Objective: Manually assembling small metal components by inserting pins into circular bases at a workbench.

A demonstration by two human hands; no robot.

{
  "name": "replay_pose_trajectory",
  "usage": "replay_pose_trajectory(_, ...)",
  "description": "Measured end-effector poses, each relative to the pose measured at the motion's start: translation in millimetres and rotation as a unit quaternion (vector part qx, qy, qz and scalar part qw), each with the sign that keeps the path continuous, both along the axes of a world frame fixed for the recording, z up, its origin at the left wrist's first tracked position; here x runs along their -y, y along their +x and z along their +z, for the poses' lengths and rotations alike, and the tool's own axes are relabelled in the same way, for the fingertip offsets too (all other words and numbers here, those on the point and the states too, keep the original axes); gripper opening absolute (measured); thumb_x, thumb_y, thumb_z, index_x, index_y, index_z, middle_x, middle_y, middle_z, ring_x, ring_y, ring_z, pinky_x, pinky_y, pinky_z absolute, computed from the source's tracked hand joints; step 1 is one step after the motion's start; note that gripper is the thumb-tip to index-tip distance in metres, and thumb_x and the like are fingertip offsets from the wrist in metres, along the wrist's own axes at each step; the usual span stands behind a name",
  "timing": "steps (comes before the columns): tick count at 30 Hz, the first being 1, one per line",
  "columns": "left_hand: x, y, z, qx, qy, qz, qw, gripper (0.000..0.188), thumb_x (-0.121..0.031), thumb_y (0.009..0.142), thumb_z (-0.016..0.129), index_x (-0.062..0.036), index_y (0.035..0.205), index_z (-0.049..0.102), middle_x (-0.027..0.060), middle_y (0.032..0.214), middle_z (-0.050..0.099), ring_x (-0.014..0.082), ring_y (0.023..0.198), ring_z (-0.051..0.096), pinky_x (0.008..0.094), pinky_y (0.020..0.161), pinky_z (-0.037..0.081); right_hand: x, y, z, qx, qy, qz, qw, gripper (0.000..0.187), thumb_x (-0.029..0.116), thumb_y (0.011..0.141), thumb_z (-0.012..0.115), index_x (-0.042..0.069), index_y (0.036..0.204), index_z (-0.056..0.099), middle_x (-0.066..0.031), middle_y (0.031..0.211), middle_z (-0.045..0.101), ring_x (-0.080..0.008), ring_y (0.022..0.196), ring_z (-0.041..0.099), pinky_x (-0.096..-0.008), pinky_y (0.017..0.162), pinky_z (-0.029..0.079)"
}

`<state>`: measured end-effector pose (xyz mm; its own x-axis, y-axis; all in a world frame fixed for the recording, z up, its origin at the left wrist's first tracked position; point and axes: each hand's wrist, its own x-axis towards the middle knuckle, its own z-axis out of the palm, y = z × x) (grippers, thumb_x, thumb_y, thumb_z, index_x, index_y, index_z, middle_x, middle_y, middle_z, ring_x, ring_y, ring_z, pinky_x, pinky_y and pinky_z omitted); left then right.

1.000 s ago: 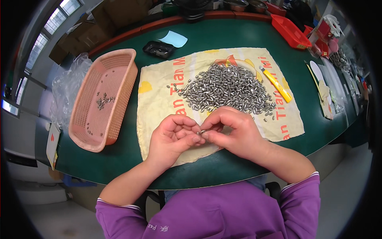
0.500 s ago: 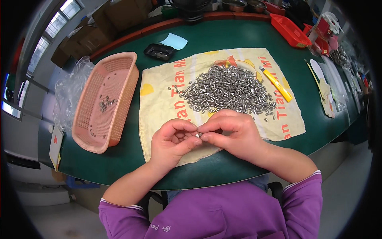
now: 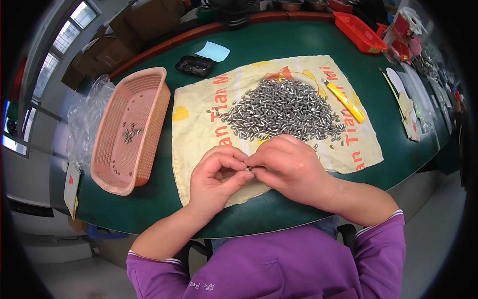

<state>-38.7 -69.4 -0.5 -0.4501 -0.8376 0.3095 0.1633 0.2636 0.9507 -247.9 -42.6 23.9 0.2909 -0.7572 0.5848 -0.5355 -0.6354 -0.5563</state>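
Observation:
Close together over the near edge of a cream cloth (image 3: 194,134), my two hands pinch one small shiny metal piece (image 3: 248,169) between their fingertips. My left hand (image 3: 216,174) holds it from the left with thumb and forefinger. My right hand (image 3: 289,167) grips it from the right, its fingers curled; most of the piece is hidden. Just beyond lies a large heap of small silvery oval metal pieces (image 3: 284,109) on the cloth. To the left, a pink mesh basket (image 3: 162,117) holds a small cluster of similar pieces (image 3: 132,132).
A yellow utility knife (image 3: 345,101) rests on the cloth's right side. Farther back are a black tray (image 3: 195,65), a light blue paper (image 3: 213,51) and a red plastic basket (image 3: 359,32). Clear plastic bags (image 3: 89,119) lie left of the pink basket. Cards and plastic sheets (image 3: 406,107) are at right.
My right hand's fingers have curled and closed in more around the small metal piece, which now shows less. The whole view has shifted slightly; the heap and basket look the same.

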Motion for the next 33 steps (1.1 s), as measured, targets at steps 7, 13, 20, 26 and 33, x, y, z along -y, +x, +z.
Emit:
replay_pose_trajectory(7,-1,1,-4,-0.025,0.062,-0.026,0.997,0.018,0.010,0.088,0.074,0.0012,0.100,0.064,0.0116,0.113,0.065,0.0175,0.103,0.066,0.0316,0.093,0.058,0,-1,0,-0.014,0.000,0.011,1.000,0.026,0.008,0.079,0.081,0.010,0.102,0.071,-0.0037,0.091,0.070,-0.0253,0.085,0.067,-0.0373,0.077,0.053)
replay_pose_trajectory(13,1,4,-2,-0.032,0.038,-0.042,0.998,0.018,0.012,0.089,0.071,0.0016,0.101,0.063,0.0134,0.114,0.065,0.0189,0.106,0.067,0.0332,0.095,0.059,0,1,4,0.052,0.084,0.009,0.995,0.027,0.005,0.081,0.081,0.008,0.105,0.069,-0.0041,0.093,0.070,-0.0203,0.084,0.068,-0.0334,0.074,0.057)
replay_pose_trajectory(20,2,5,-4,-0.044,0.032,-0.054,0.997,0.024,0.013,0.089,0.070,0.0014,0.109,0.061,0.0154,0.115,0.066,0.0205,0.108,0.067,0.0341,0.096,0.059,-2,1,2,0.091,0.119,0.000,0.989,0.033,0.009,0.082,0.079,0.009,0.112,0.065,-0.0034,0.090,0.068,-0.0236,0.086,0.067,-0.0374,0.079,0.055)
replay_pose_trajectory(26,1,7,-5,-0.061,0.050,-0.064,0.995,0.052,0.013,0.090,0.069,0.0010,0.137,0.050,0.0166,0.118,0.066,0.0203,0.110,0.068,0.0331,0.096,0.058,3,-2,3,0.056,0.028,0.020,0.998,0.037,0.004,0.079,0.082,0.007,0.112,0.066,-0.0043,0.093,0.070,-0.0195,0.080,0.068,-0.0336,0.073,0.056)
replay_pose_trajectory(33,2,7,-3,-0.054,0.124,-0.060,0.989,0.055,0.014,0.092,0.065,0.0005,0.142,0.047,0.0179,0.122,0.065,0.0213,0.114,0.067,0.0319,0.099,0.057,7,-5,0,0.013,-0.048,0.024,0.998,0.024,0.008,0.076,0.083,0.010,0.097,0.072,-0.0031,0.089,0.068,-0.0229,0.082,0.066,-0.0351,0.072,0.053)
